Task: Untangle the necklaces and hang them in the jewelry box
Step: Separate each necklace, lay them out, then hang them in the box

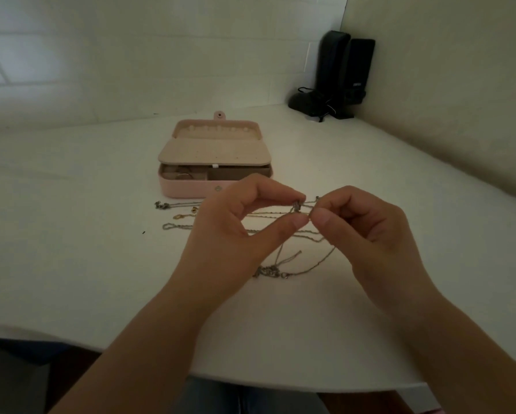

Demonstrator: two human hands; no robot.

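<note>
White table [86,264] spreads under everything you see, running back to the wall corner where two black speakers [345,76] stand with their cables. Near the middle, the pink jewelry box [191,188] sits open, its lid laid back with a row of small pegs [218,129] along the far edge and compartments showing in the base. Your left hand [236,231] and right hand [367,231] meet just in front of the box, held above the table, each pinching thumb to forefinger on the knot [298,208] where the necklaces [298,261] cross. From that knot the thin chains trail left toward the box front and down onto the table between your wrists, where the clasps [270,271] lie bunched together. A gold clasp end [179,216] rests apart at the left
</note>
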